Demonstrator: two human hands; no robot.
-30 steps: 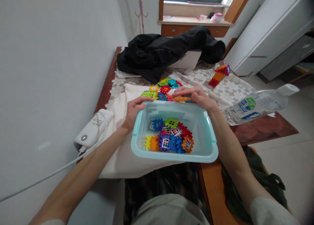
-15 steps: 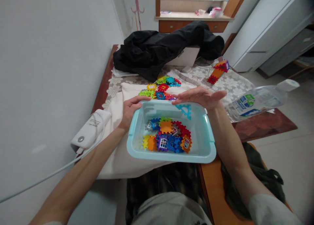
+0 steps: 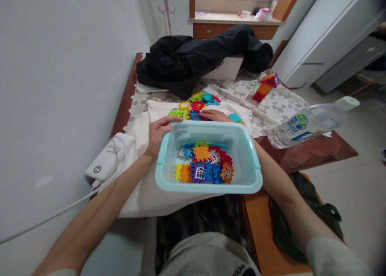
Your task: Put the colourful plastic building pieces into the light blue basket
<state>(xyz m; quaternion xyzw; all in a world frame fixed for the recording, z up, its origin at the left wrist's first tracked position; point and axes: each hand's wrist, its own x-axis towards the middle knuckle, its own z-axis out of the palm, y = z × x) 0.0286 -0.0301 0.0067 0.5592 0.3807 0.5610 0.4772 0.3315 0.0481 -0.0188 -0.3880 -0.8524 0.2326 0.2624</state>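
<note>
Light-blue plastic bin [image 3: 252, 175], at the near edge of the white cloth [image 3: 141, 195], holds interlocking toy tiles [image 3: 205, 165]. Left hand [image 3: 158, 133] grips the bin's far-left rim, thumb curled over the edge. Right hand [image 3: 215, 115], mostly hidden beyond the bin's far rim, rests fingers extended on loose tiles [image 3: 196, 103]; whether it grasps one cannot be told. A water bottle [image 3: 307, 123] lies right of the bin.
</note>
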